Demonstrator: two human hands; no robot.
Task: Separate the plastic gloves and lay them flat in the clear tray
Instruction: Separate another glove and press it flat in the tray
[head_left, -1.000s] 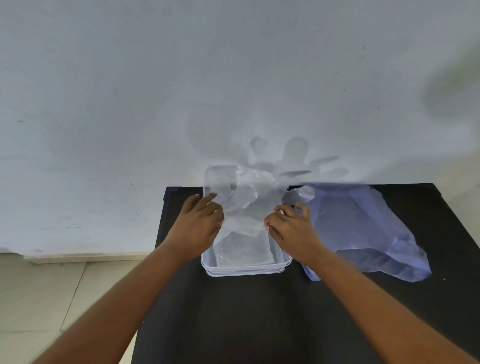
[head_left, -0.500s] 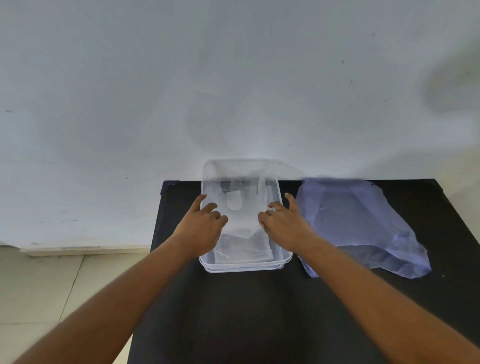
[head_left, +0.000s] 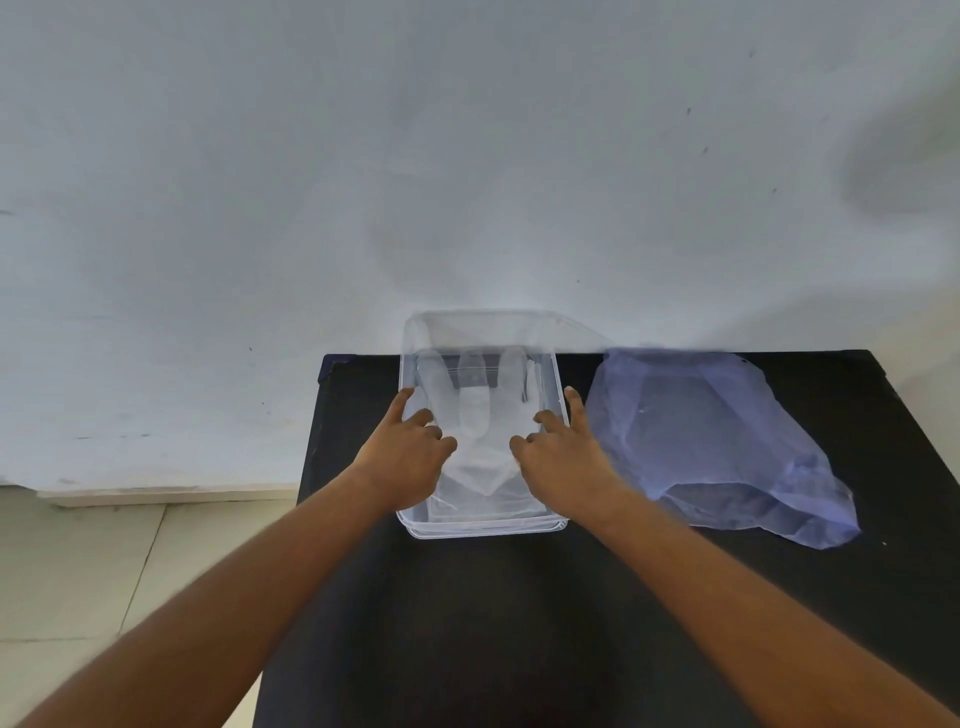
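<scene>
A clear plastic tray (head_left: 483, 531) stands at the far edge of a black table (head_left: 519, 634). A thin see-through plastic glove (head_left: 475, 415) lies inside it, its fingers spread toward the far wall and its cuff bunched to a point between my hands. Other flat clear gloves show under it at the tray's near end. My left hand (head_left: 410, 457) holds the glove's left side and my right hand (head_left: 563, 454) its right side. On both hands the fingers are curled onto the plastic and the index finger reaches along the tray wall.
A crumpled bluish plastic bag (head_left: 701, 447) lies on the table just right of the tray, touching my right hand's side. A white wall (head_left: 467, 156) rises directly behind the table. Tiled floor (head_left: 104, 571) shows to the left, beyond the table's left edge.
The glove was held up in front of the wall; both hands have brought it down into the tray, where it now lies spread out.
</scene>
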